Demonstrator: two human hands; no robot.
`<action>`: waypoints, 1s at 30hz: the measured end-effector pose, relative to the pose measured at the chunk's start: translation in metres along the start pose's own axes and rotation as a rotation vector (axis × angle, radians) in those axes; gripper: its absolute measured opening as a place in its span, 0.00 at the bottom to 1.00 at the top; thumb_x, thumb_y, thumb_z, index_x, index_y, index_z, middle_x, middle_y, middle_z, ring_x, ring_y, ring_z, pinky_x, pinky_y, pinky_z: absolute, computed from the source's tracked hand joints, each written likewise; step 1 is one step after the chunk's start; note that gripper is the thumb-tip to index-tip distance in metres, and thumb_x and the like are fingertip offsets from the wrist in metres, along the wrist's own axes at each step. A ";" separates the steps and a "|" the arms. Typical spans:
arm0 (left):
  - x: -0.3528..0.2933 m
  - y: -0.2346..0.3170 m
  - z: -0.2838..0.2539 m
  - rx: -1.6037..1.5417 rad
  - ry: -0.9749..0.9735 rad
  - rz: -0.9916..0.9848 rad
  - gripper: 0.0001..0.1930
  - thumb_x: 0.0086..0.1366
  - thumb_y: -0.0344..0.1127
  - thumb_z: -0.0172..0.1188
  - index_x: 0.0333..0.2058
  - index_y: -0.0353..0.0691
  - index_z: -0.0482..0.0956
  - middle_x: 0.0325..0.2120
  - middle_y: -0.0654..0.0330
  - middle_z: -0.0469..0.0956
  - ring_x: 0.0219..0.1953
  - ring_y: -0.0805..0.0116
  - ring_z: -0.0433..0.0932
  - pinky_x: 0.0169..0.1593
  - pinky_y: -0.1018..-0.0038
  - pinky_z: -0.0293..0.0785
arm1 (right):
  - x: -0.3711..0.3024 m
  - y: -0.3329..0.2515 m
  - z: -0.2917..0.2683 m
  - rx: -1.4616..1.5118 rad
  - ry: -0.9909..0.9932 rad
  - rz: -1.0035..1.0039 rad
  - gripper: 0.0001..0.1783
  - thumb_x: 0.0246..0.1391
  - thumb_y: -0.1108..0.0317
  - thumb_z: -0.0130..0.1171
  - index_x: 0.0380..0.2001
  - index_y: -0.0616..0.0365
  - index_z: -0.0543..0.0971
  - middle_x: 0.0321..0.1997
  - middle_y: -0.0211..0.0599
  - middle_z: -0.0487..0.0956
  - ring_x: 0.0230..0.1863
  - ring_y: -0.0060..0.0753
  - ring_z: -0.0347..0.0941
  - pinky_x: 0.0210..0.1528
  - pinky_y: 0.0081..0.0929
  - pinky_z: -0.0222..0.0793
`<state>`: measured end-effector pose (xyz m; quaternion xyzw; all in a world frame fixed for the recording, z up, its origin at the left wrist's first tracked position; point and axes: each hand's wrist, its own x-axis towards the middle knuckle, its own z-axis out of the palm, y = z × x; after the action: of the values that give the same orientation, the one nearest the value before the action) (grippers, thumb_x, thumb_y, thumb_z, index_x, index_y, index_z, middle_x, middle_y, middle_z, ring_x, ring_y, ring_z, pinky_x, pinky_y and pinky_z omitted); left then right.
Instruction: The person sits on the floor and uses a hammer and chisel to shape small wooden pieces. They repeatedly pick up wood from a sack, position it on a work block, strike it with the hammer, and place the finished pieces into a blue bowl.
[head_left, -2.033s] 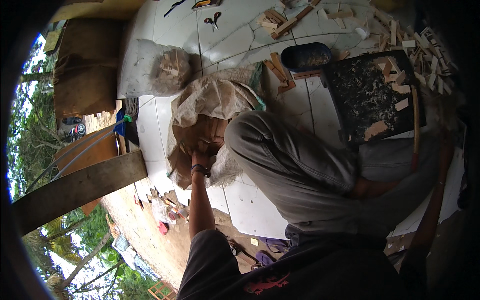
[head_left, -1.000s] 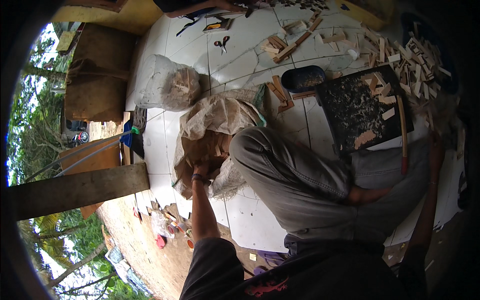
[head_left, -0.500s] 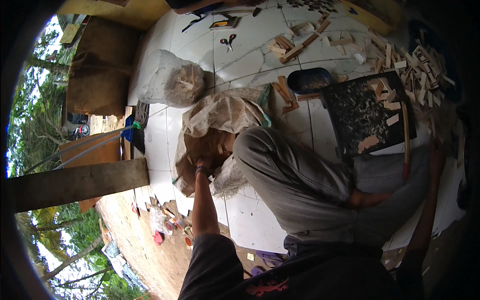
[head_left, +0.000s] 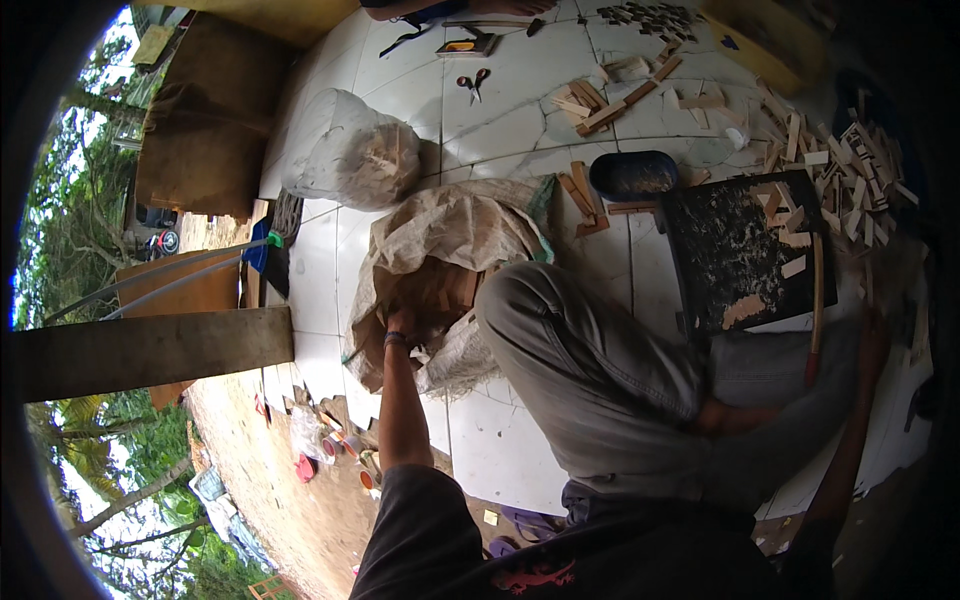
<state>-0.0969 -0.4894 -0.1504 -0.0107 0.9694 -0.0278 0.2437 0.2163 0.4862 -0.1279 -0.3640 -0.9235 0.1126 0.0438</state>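
My left hand (head_left: 400,322) reaches into the mouth of a beige woven sack (head_left: 440,222) on the tiles, left of my bent knee. Its fingers are lost in the shadow inside, so what they touch is hidden. Wood pieces (head_left: 470,288) show within the sack. My right hand (head_left: 874,345) hangs low beside my leg at the far right, too dark to make out its fingers. Near it, a wooden-handled tool (head_left: 816,300) leans across a black board (head_left: 740,285) strewn with wood scraps and shavings.
Small wood strips (head_left: 855,185) are heaped at the right, beside a dark blue oval tub (head_left: 633,177). A clear plastic bag (head_left: 355,150) stands behind the sack. Scissors (head_left: 473,85) and a hand plane-like tool (head_left: 467,46) lie farther back. A wooden beam (head_left: 160,350) juts in at left.
The view has shifted slightly. My left hand sits a little deeper in the sack, and more of the wood pieces inside shows. My right hand stays by my leg.
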 end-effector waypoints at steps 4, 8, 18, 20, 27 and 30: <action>-0.024 0.033 -0.025 0.195 0.002 0.173 0.32 0.67 0.59 0.58 0.62 0.44 0.74 0.60 0.42 0.75 0.60 0.38 0.75 0.62 0.53 0.73 | -0.004 0.003 0.002 0.021 0.017 0.023 0.27 0.75 0.53 0.46 0.62 0.63 0.77 0.63 0.53 0.78 0.66 0.52 0.73 0.67 0.40 0.66; -0.033 0.050 -0.030 0.128 0.056 0.155 0.35 0.65 0.60 0.61 0.63 0.44 0.72 0.62 0.44 0.73 0.63 0.39 0.73 0.64 0.54 0.73 | -0.008 0.003 0.000 0.096 0.022 0.043 0.26 0.74 0.54 0.48 0.62 0.63 0.77 0.64 0.50 0.78 0.67 0.50 0.73 0.68 0.38 0.65; 0.012 0.015 0.043 -0.167 0.315 0.202 0.21 0.66 0.45 0.57 0.52 0.38 0.81 0.50 0.39 0.81 0.53 0.36 0.79 0.54 0.49 0.77 | -0.007 0.006 0.003 0.136 0.042 -0.020 0.25 0.74 0.55 0.49 0.60 0.64 0.78 0.61 0.50 0.81 0.64 0.46 0.76 0.66 0.38 0.67; 0.015 0.030 0.048 -0.182 0.234 0.082 0.19 0.64 0.43 0.58 0.48 0.37 0.82 0.46 0.37 0.82 0.50 0.33 0.80 0.53 0.48 0.77 | -0.006 0.013 0.003 0.144 0.036 -0.017 0.25 0.74 0.56 0.49 0.60 0.64 0.79 0.61 0.50 0.81 0.64 0.47 0.76 0.66 0.38 0.68; -0.009 0.062 0.029 -0.140 0.348 0.051 0.24 0.64 0.45 0.62 0.51 0.32 0.79 0.47 0.37 0.81 0.50 0.35 0.78 0.53 0.46 0.74 | -0.010 0.009 0.010 0.092 0.094 -0.056 0.25 0.75 0.55 0.47 0.58 0.65 0.79 0.59 0.53 0.81 0.61 0.52 0.77 0.63 0.39 0.69; -0.013 0.067 0.030 -0.153 0.474 0.166 0.23 0.65 0.43 0.61 0.52 0.32 0.77 0.45 0.38 0.80 0.49 0.35 0.77 0.53 0.46 0.73 | -0.005 -0.001 0.007 0.078 0.050 -0.029 0.25 0.76 0.54 0.46 0.56 0.67 0.79 0.57 0.56 0.81 0.59 0.55 0.77 0.62 0.41 0.69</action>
<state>-0.0716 -0.4236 -0.1742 0.0574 0.9962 0.0641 0.0095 0.2184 0.4813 -0.1342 -0.3513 -0.9222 0.1387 0.0828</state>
